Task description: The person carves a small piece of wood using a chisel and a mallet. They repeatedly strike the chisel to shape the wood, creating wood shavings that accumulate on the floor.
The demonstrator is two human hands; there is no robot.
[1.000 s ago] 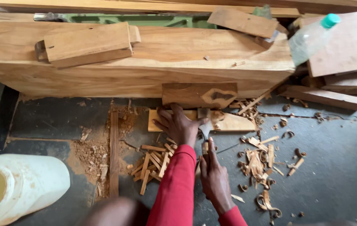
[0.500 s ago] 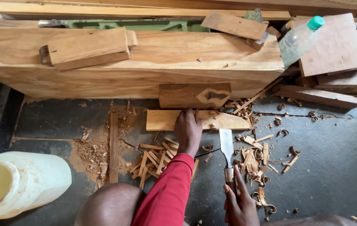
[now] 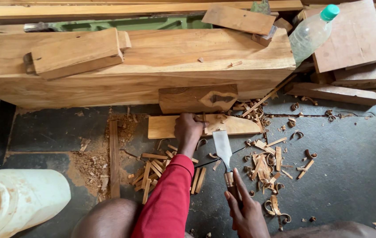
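On the dark floor (image 3: 351, 176) in front of me, my left hand (image 3: 188, 130) presses down on a flat pale board (image 3: 236, 125), fingers curled over its near edge and top, so the hand is clamped on the wood rather than loose; the red sleeve (image 3: 166, 202) runs back toward me at 6 o'clock. My right hand (image 3: 245, 211) sits low, at about 5 o'clock from the left hand, with the fingers wrapped around the handle of a chisel (image 3: 223, 152). Its wide steel blade points up toward 12 o'clock, and the tip lies just beside the near edge of the board, though I cannot tell if it touches. Directly beyond the board at 12 o'clock a darker wood block (image 3: 196, 98) leans against a big thick timber beam (image 3: 161, 66) that spans most of the view. On that beam, toward 10 o'clock, rests a smaller plank (image 3: 75, 53). A clear plastic bottle (image 3: 311, 31) with a green cap lies tilted among stacked boards at 2 o'clock. Split wood chips (image 3: 152, 167) lie around my left forearm, and curled shavings (image 3: 267, 163) are scattered at 3 o'clock from the chisel. A thin wood strip (image 3: 114, 158) lies at 9 o'clock, and a white plastic jug (image 3: 16, 198) sits at 8 o'clock.
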